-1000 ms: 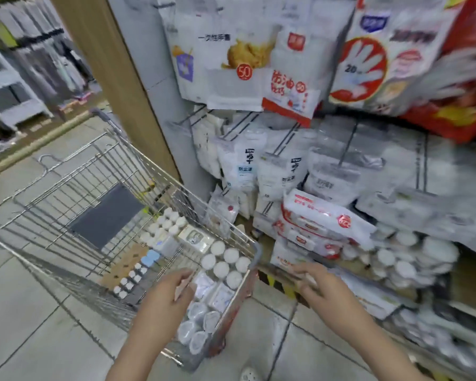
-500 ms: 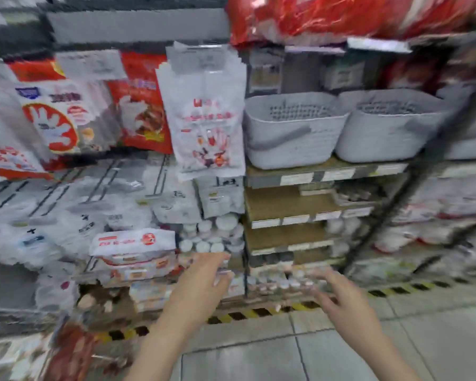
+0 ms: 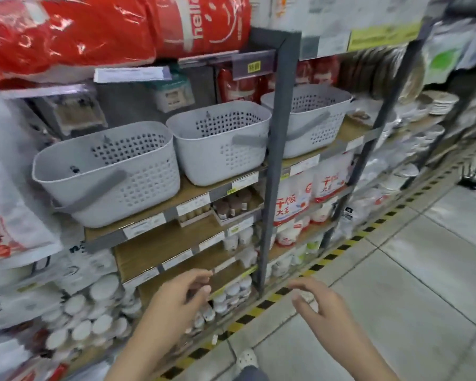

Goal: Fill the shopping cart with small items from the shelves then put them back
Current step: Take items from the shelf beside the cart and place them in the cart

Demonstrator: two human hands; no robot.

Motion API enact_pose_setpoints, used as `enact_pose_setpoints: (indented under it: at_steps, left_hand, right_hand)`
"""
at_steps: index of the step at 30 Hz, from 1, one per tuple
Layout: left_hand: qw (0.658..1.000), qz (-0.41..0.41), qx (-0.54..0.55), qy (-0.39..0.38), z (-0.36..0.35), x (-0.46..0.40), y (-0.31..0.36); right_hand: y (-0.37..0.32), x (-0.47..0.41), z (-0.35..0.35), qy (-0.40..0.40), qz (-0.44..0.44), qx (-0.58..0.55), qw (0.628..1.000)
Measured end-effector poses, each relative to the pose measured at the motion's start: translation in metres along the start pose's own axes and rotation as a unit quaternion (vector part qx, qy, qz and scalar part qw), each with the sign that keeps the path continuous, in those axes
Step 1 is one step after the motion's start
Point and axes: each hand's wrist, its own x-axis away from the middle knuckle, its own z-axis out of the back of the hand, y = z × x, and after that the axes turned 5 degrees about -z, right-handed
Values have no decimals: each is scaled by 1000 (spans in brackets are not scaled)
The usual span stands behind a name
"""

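Both hands hold nothing: the left hand (image 3: 176,301) and right hand (image 3: 322,306) hover with fingers loosely curled. Small jars (image 3: 231,294) sit on the low shelf (image 3: 173,259) at twelve o'clock from the left hand. The cart is out of view. Picking seems underway; next comes a low reach and pinch.

The red plastic pack (image 3: 198,23) at twelve o'clock bears white lettering "hello", turned sideways. At three o'clock of centre, the white-and-red pouches (image 3: 293,199) read "干饭大王". A small yellow tag (image 3: 254,67) on the shelf rail carries two characters, too blurred to read.
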Motion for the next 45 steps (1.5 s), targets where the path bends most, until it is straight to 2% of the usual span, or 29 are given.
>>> enact_pose_setpoints:
  at_steps: [5, 13, 18, 26, 31, 34, 36, 40, 43, 45]
  left_hand:
    - [998, -54, -23, -17, -10, -93, 39]
    - [971, -178, -154, -31, -40, -241, 129]
    - [964, -202, -169, -46, -57, -299, 158]
    - [983, -159, -96, -1, -70, -362, 201]
    - [977, -177, -81, 91, -72, -393, 237]
    - [968, -181, -56, 164, -71, -409, 248]
    - [960, -173, -81, 207, -69, -420, 252]
    - [960, -90, -85, 253, -62, -443, 246]
    - [961, -37, -109, 252, -58, -457, 240]
    - [963, -15, -114, 245, -56, -463, 240]
  right_hand:
    - [3, -70, 56, 29, 6, -10, 999]
    - [25, -160, 151, 122, 18, -4, 992]
    - [45, -210, 194, 112, 31, -37, 993]
    - [40, -311, 272, 82, 159, -55, 982]
    - [23, -365, 318, 89, 274, -70, 955]
    - [12, -394, 340, 67, 328, -52, 941]
    - [6, -415, 354, 47, 354, -31, 933]
    - [-10, -460, 375, 21, 368, 42, 929]
    - [-20, -494, 379, -5, 355, 121, 927]
    - [-27, -510, 373, -51, 338, 165, 925]
